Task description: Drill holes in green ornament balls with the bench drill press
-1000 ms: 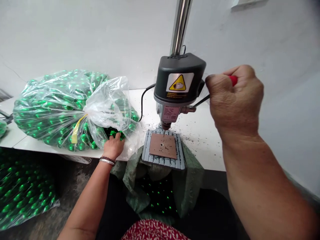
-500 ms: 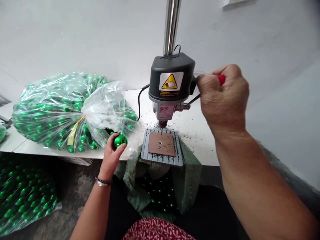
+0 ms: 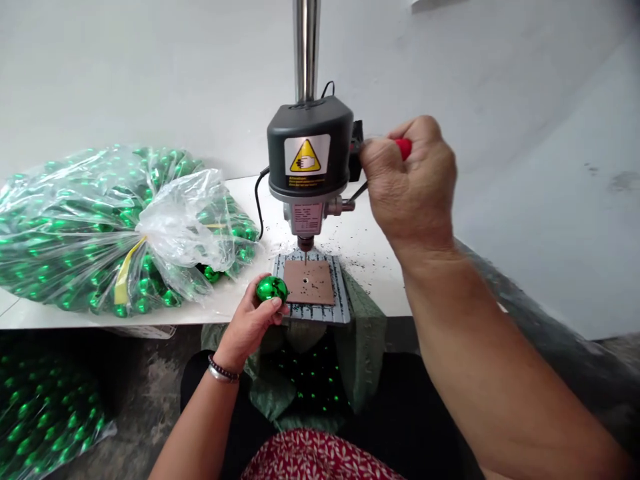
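Observation:
A shiny green ball ornament (image 3: pixel 273 288) is held in the fingers of my left hand (image 3: pixel 257 320), just over the left front edge of the drill press base (image 3: pixel 341 293). My right hand (image 3: pixel 413 187) is wrapped round the red-knobbed lever (image 3: pixel 404 148) on the right side of the drill press (image 3: pixel 310 150). The thin drill bit (image 3: pixel 306 257) points down above a brown square board (image 3: pixel 320 283) with a small hole in it. Clear space shows between bit and board. Dark shavings lie on the board and base.
At the left, a large clear plastic bag (image 3: pixel 90 227) of green balls rests on the white table (image 3: pixel 390 287). Another bag of them (image 3: pixel 45 407) lies below. Under the base hangs an open green sack (image 3: pixel 365 347) with green balls inside. A black cord (image 3: pixel 259 200) runs behind the drill press.
My left hand has carried the green ball from beside the bag rightward to the drill press base. My right hand keeps its grip on the lever. The view has shifted to the right.

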A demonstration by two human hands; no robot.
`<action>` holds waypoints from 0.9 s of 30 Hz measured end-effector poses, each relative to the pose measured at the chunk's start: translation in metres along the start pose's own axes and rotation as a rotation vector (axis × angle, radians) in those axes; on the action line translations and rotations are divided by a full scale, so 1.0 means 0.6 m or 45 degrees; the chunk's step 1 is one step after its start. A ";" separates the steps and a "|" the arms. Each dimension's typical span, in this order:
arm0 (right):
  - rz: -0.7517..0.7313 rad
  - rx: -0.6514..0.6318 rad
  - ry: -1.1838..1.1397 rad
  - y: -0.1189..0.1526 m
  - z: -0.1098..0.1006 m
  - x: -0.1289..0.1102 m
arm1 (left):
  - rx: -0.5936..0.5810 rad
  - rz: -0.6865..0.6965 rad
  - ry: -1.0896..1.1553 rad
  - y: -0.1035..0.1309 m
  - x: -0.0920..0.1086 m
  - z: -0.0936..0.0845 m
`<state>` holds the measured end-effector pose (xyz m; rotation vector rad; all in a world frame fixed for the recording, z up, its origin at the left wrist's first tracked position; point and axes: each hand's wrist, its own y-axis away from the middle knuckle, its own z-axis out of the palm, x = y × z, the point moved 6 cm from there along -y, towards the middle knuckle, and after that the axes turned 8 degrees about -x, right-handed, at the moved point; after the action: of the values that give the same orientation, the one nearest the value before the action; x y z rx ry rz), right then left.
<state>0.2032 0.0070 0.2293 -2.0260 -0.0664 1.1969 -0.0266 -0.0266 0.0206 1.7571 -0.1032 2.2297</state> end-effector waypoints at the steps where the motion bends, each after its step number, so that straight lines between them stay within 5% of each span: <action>1: -0.014 -0.002 -0.008 0.000 0.000 -0.001 | 0.007 0.009 -0.150 -0.011 0.003 0.001; 5: 0.034 -0.025 -0.022 0.000 0.000 -0.002 | -0.019 0.027 -0.656 -0.067 0.012 0.006; 10: 0.093 -0.059 -0.033 0.000 0.000 -0.004 | -0.189 -0.052 -0.848 -0.116 0.006 0.019; 22: 0.074 -0.042 -0.012 0.001 -0.003 -0.004 | -0.234 0.020 -1.298 -0.139 0.022 0.050; 27: 0.070 -0.047 -0.020 0.001 -0.003 -0.005 | -0.261 0.042 -1.238 -0.145 0.027 0.062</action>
<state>0.2026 0.0044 0.2316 -2.0629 -0.0407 1.2544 0.0288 0.0506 0.0342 2.5221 -0.5346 1.1286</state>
